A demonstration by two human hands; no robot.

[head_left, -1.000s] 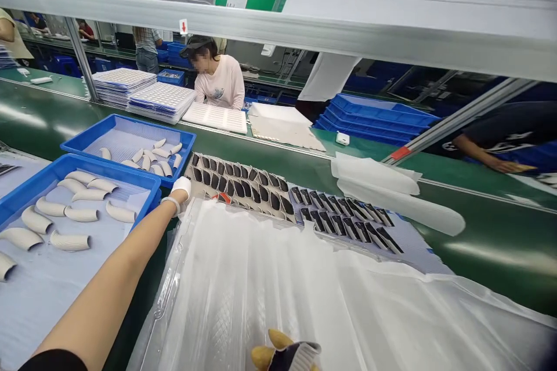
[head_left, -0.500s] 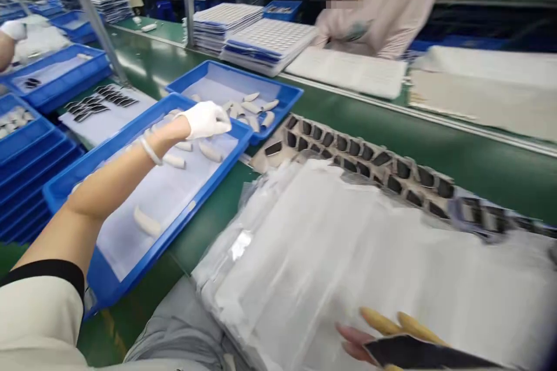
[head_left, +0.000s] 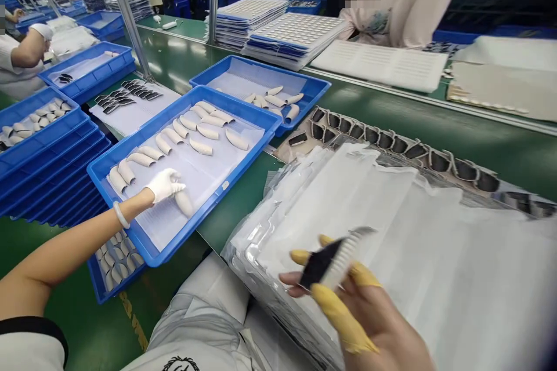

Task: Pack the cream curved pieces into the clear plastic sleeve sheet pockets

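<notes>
Between the fingers of our right hand (head_left: pixel 368 307) we hold a black-and-white piece (head_left: pixel 329 262); our gloved left hand (head_left: pixel 163 185) has a pale piece (head_left: pixel 185 204) at its fingertips.

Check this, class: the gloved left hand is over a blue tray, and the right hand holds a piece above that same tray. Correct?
No: the right hand holds its piece above the white sheeting, not the blue tray, as the head view shows. The gloved left hand is indeed over that tray.

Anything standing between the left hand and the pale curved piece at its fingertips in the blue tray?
Nothing visible does. The left hand is right at the pale curved piece inside the blue tray, with no other piece between; whether they touch, I cannot tell.
</notes>
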